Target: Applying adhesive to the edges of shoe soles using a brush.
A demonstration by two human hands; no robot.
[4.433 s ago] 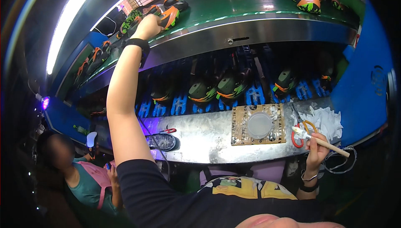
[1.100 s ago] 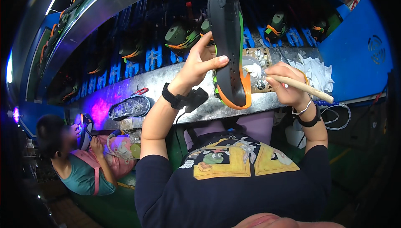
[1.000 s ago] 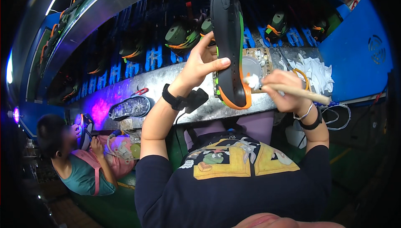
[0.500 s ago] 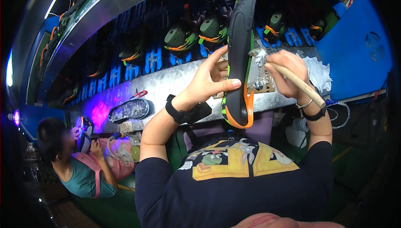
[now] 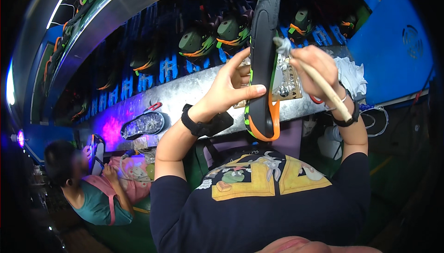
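Observation:
My left hand [image 5: 230, 87] grips a black shoe sole [image 5: 262, 58] with orange and green trim, held upright on edge in front of my chest. My right hand [image 5: 316, 65] holds a wooden-handled brush [image 5: 320, 85], and its grey bristle tip touches the sole's inner face near the top. A black band sits on my left wrist. Behind the sole, a small perforated board lies on the metal bench [image 5: 185, 93].
Green and orange shoes [image 5: 199, 42] hang on blue holders behind the bench. A clear sole [image 5: 144, 124] lies under purple light at the left. White rags [image 5: 350, 74] lie at the right. A seated person [image 5: 88, 188] works at lower left.
I brought the sole down from the upper shelf to chest height. Over the last second it turned edge-on, and the brush rose from its lower middle to its upper part.

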